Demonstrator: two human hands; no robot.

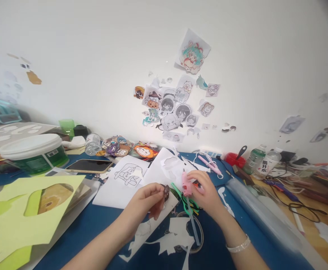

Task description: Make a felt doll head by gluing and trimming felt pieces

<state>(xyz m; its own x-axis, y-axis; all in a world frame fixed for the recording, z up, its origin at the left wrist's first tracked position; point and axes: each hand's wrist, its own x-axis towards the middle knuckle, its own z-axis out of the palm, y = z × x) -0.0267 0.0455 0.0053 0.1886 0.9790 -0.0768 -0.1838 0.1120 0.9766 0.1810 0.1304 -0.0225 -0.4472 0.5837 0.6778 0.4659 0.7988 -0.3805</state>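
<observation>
Between the thumb and fingers of my left hand (148, 198) is a small dark brown piece (166, 190), its kind too small to make out. Below those fingertips shows a reddish-brown flap (157, 210). My right hand (205, 191) grips a small pink hot glue gun (185, 184), nozzle up, with a translucent glue stick (193, 225) sticking out of its lower end. Behind and beneath the gun lie green-handled scissors (190, 207), partly hidden. A roll of tape (200, 228) and white paper scraps (176, 234) lie under both hands.
A line drawing (128, 174) on white paper lies ahead, near a phone (89, 165). At left are a white-lidded tub (31, 146) and yellow-green cut sheets (20, 225). Bottles (268, 163), a red container (235, 160) and a clear plastic roll (262, 210) are at right.
</observation>
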